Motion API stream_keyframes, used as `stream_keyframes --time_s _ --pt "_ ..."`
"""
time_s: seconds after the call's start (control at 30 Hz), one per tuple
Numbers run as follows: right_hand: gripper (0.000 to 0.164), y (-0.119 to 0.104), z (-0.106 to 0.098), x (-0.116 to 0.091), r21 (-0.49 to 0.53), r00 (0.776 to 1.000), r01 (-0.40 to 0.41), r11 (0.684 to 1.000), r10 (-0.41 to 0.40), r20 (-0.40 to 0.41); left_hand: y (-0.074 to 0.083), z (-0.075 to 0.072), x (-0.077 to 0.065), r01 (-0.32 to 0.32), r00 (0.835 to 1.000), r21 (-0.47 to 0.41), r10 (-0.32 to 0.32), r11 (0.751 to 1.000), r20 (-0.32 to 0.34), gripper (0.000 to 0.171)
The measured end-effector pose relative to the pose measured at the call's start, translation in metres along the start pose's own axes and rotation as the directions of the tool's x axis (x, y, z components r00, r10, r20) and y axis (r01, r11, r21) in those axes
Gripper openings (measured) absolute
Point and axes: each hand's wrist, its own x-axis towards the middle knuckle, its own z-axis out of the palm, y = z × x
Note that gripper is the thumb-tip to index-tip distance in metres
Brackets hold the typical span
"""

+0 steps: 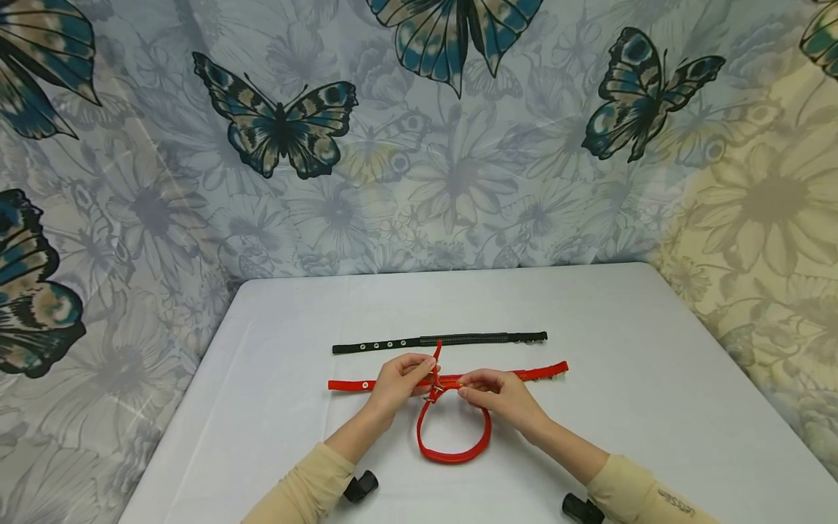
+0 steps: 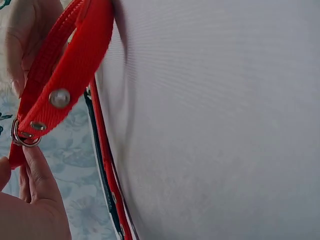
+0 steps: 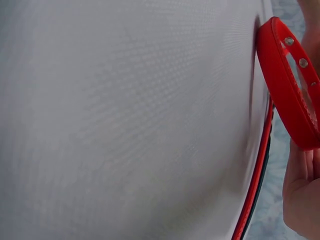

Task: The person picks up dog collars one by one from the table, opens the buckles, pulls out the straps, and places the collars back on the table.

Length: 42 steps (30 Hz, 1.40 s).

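A red pet collar is bent into a loop, its strap passed through a metal buckle. My left hand pinches the collar's strap end beside the buckle, with the tip pointing up between thumb and fingers. On the loop's other side, my right hand pinches the band between thumb and fingers. Metal-rimmed holes show along the band in the left wrist view. In the right wrist view, the loop's smooth padded band stands over the right fingers.
Just behind the hands a second red collar lies stretched out on the white table. Farther back is a straight black collar with eyelets. A butterfly-patterned cloth hangs beyond the table's far edge.
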Motion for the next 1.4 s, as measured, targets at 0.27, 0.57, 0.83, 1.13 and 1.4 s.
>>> stream_keyframes --time_s 0.27,0.57,0.83,1.13,1.4 --pt "0.029 -0.001 0.007 0.009 -0.099 0.995 0.096 0.99 -0.098 -0.016 -0.003 0.001 0.001 -0.01 1.0 0.011 0.01 1.0 0.015 0.032" --pt "0.02 -0.007 0.009 0.02 -0.098 0.996 0.085 0.992 -0.085 0.007 -0.005 0.002 0.002 0.015 1.0 0.016 -0.015 1.0 0.009 0.032" --pt "0.021 -0.013 0.006 0.023 -0.039 0.997 0.027 0.999 -0.024 0.074 -0.004 0.003 0.003 0.02 1.0 -0.008 -0.02 1.0 -0.001 0.034" --pt "0.018 -0.012 0.009 0.029 -0.036 0.993 -0.016 0.999 0.02 0.12 -0.005 0.004 0.003 0.033 0.999 -0.022 -0.033 0.999 -0.008 0.034" --pt "0.019 -0.013 0.011 0.032 -0.01 0.989 -0.043 0.999 0.044 0.144 -0.005 0.004 0.004 0.032 0.999 -0.018 -0.032 0.999 -0.007 0.034"
